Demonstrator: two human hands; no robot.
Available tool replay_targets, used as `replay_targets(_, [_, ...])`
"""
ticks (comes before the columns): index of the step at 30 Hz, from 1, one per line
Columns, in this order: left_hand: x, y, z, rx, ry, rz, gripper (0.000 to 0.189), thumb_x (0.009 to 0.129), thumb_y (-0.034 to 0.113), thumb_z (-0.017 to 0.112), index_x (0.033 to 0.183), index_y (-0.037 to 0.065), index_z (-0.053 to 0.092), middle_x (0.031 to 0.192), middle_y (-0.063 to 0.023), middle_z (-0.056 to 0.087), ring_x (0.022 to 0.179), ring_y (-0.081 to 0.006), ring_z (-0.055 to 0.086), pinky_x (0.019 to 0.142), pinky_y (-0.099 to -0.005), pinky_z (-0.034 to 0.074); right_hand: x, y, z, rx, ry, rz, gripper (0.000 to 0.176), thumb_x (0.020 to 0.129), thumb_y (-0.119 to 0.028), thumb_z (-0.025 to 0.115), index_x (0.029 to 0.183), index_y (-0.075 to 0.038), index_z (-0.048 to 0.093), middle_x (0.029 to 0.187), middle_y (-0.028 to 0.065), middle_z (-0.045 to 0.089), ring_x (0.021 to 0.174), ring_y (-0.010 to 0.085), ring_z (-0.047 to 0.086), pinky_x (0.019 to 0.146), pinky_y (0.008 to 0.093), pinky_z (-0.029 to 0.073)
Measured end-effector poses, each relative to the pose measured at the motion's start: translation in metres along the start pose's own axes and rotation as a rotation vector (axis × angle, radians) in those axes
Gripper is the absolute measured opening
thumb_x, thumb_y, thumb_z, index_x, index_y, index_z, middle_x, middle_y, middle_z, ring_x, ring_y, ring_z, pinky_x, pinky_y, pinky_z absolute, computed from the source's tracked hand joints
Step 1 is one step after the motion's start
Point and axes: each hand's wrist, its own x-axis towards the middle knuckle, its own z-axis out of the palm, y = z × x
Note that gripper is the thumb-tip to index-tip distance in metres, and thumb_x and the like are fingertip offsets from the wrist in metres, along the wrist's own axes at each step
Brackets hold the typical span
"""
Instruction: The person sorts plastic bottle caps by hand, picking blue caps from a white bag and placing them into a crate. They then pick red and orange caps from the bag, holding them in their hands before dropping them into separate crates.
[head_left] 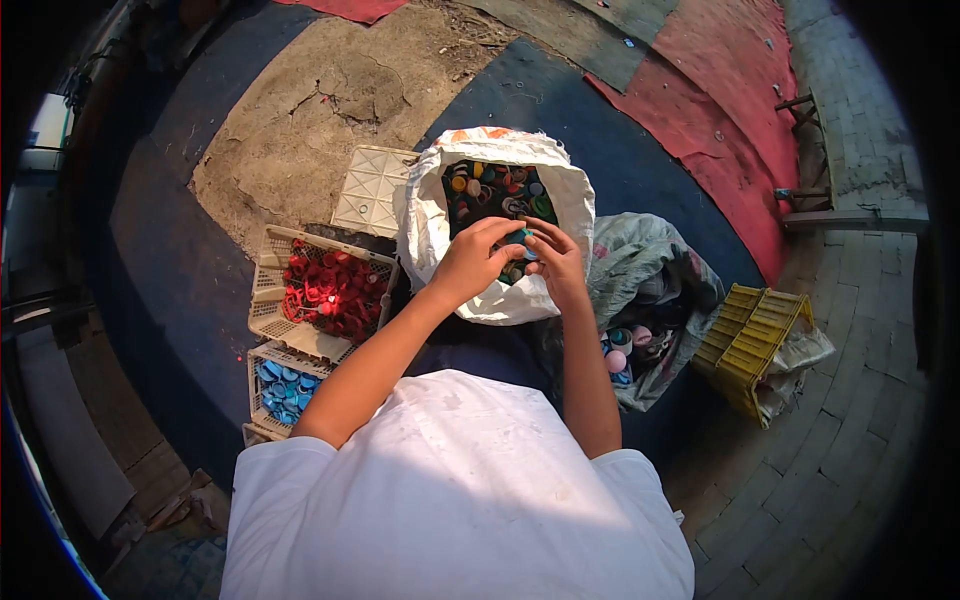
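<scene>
Both hands are over the mouth of a white woven sack (425, 220) filled with mixed coloured caps (475, 185). My left hand (477, 262) has its fingers bent around the left side of a small teal cap (519, 237). From the other side, my right hand (555, 262) pinches the same cap, so the fingertips of both hands nearly meet. To the left, a beige crate (270, 290) holds red caps (335, 290). Below that, another crate (256, 395) holds blue caps (287, 390).
An open greyish plastic bag (635, 240) with pink and other items lies right of the sack. A yellow crate (750, 335) stands farther right. Behind the red caps is a pale crate (370, 190). Blue and red sheets cover parts of the ground.
</scene>
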Motion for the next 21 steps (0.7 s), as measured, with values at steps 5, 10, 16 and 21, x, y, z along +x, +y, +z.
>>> replay_targets(5, [0.007,-0.006,-0.001,-0.155,0.073,-0.122,0.02,0.09,0.008,0.074,0.109,0.002,0.074,0.103,-0.0087,0.072,0.09,-0.0159,0.071,0.078,-0.0284,0.057,-0.004,-0.004,0.009,0.081,-0.047,0.011,0.047,0.091,-0.007,0.075,0.135,0.001,0.059,0.113,0.0122,0.067,0.09,0.0148,0.068,0.064,0.0265,0.06])
replay_targets(10, [0.01,-0.029,0.001,-0.518,0.06,-0.232,0.017,0.092,0.005,0.073,0.108,-0.001,0.073,0.099,-0.0063,0.073,0.092,-0.0127,0.07,0.079,-0.0268,0.057,-0.001,-0.004,0.014,0.154,-0.1,0.014,0.047,0.092,-0.01,0.075,0.135,0.002,0.059,0.116,0.011,0.067,0.09,0.0141,0.067,0.074,0.0281,0.057])
replay_targets(16, [0.009,-0.039,-0.004,-0.653,0.014,-0.304,0.013,0.093,0.004,0.072,0.105,0.001,0.069,0.096,-0.0042,0.071,0.089,-0.0102,0.067,0.08,-0.0255,0.055,0.001,-0.001,0.02,0.165,-0.136,0.005,0.043,0.09,-0.01,0.077,0.128,0.001,0.062,0.105,0.0108,0.068,0.091,0.0177,0.068,0.075,0.0325,0.058])
replay_targets(21, [0.01,-0.043,-0.005,-0.635,0.012,-0.313,0.009,0.094,0.004,0.07,0.1,0.003,0.064,0.09,-0.0012,0.068,0.084,-0.0082,0.064,0.078,-0.0248,0.053,0.004,0.009,0.021,0.178,-0.171,0.027,0.039,0.09,-0.011,0.077,0.125,-0.003,0.061,0.11,0.0085,0.068,0.098,0.0177,0.068,0.083,0.0331,0.058])
